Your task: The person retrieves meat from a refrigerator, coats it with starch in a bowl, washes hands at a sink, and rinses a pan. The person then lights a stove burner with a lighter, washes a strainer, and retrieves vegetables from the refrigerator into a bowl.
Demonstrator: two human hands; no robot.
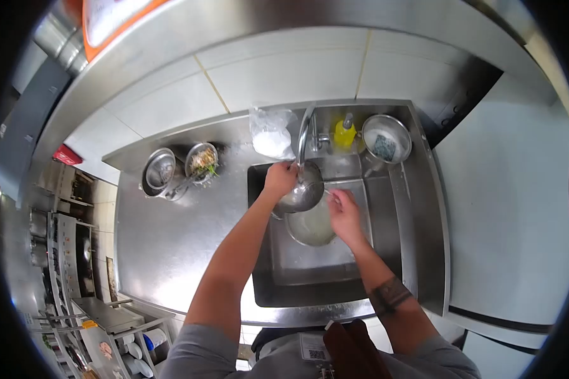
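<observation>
My left hand [280, 179] is closed on the edge of a rounded metal bowl [305, 192], tilted beneath the curved faucet [304, 136]. On the other side of the bowl, my right hand [346, 213] has its fingers pinched together near a thin, light-coloured piece; what they grip is too small to make out. Lower in the sink [316, 287], a round, pale, shallow vessel [312, 227] sits partly hidden behind the metal bowl and my right hand. Whether the pale vessel holds cloudy water or is mesh, I cannot tell.
Behind the sink stand a clear bag with white contents [272, 142], a yellow spray bottle [345, 132] and a metal pot [386, 139] with a scouring pad inside. On the left counter are a bowl of food scraps [202, 162] and stacked metal pots [160, 172].
</observation>
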